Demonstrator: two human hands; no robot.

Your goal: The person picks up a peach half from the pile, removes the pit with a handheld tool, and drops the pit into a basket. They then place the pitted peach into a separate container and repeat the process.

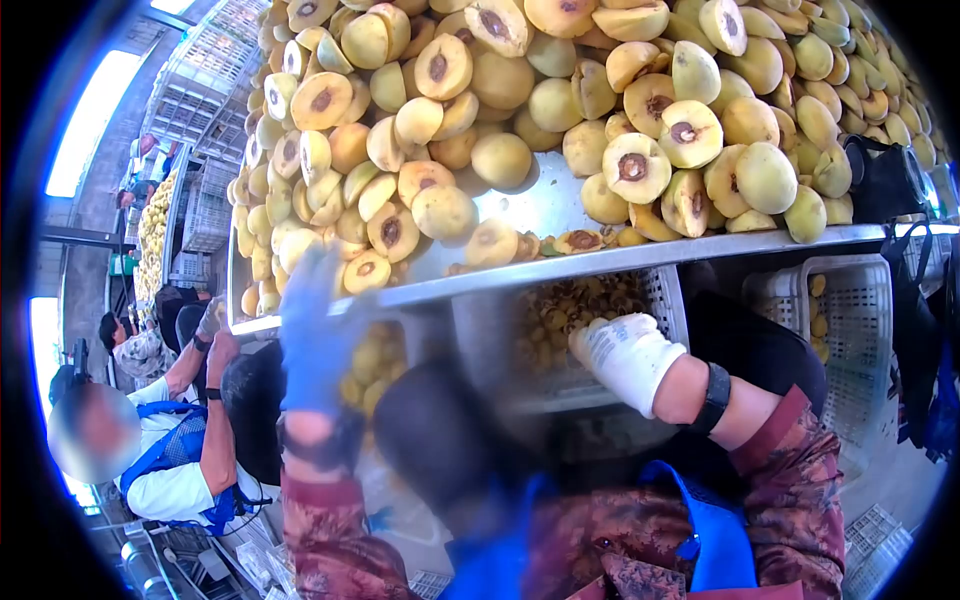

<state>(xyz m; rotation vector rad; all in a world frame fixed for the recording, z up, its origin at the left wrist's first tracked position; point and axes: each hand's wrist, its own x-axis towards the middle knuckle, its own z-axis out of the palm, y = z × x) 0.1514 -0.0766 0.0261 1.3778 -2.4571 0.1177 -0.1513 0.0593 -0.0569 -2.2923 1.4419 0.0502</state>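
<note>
Halved yellow peaches (440,68), several with brown pits showing, are heaped on a metal table (548,192) in front of me. My left hand (322,335), in a blue glove, is at the table's front edge near the peach halves; motion smears its fingers. My right hand (628,358), in a white glove, is below the table edge with fingers curled together. I cannot tell what is in them. Behind its fingertips, loose brown pits (575,312) fill a white crate (668,300) under the table.
More yellow fruit (375,362) lies below the table by my left hand. Another white crate (848,345) stands at the right, near a black bag (885,180). A co-worker (170,440) sits at the left, hands at the table's corner. Stacked crates (205,90) stand behind.
</note>
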